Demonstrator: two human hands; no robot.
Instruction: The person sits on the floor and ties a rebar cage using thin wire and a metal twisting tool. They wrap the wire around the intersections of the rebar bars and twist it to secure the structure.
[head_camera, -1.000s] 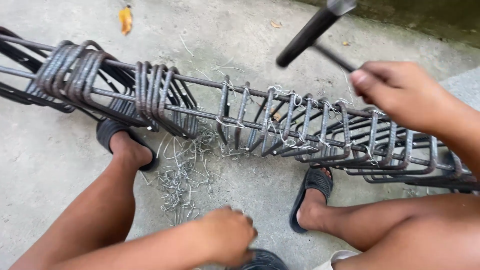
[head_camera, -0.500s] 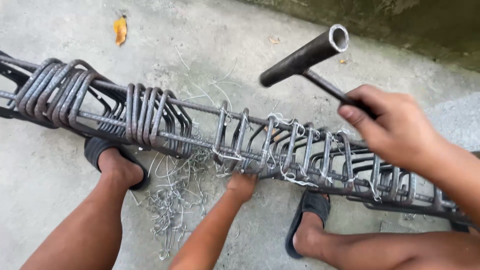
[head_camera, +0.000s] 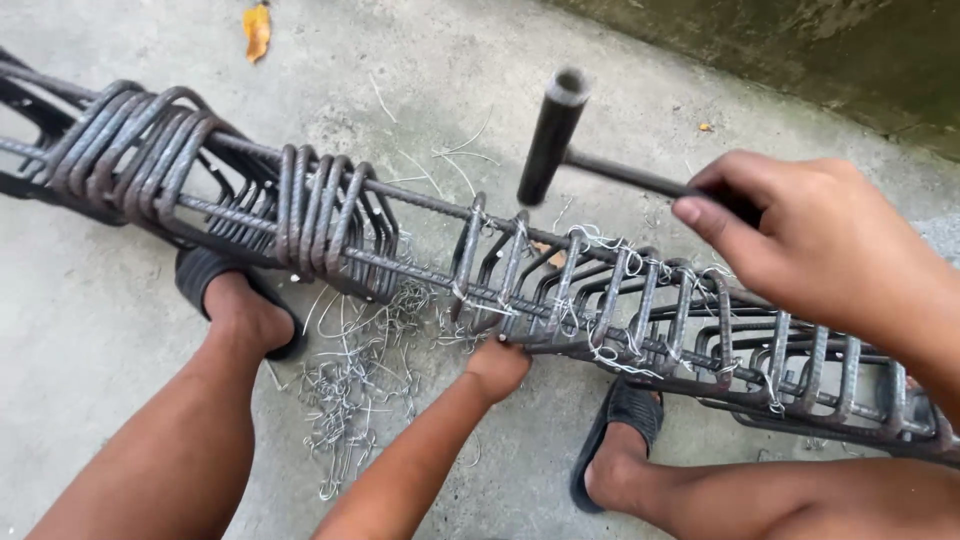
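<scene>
Head view, the only one I have: against the picture a second ago, my left hand (head_camera: 497, 366) has left the floor by the loose wire pieces (head_camera: 352, 388) and come up to the near underside of the rebar cage (head_camera: 560, 290), where it now presses against the lower bar beside the first tied stirrup; its fingers are turned away from me, so I cannot tell whether they grip the bar or a wire. My right hand (head_camera: 800, 240) has swung the metal tool (head_camera: 552, 135) from pointing off the top edge to standing nearly upright above the cage, just over the tied section; it is closed on the thin handle. In my judgement the work has moved from fetching to tying. The cage lies on the concrete floor (head_camera: 90, 330) across both sandalled feet. Its two ends are cut off by the frame. The tool's lower tip and the wire at the joint are too fine to make out.
</scene>
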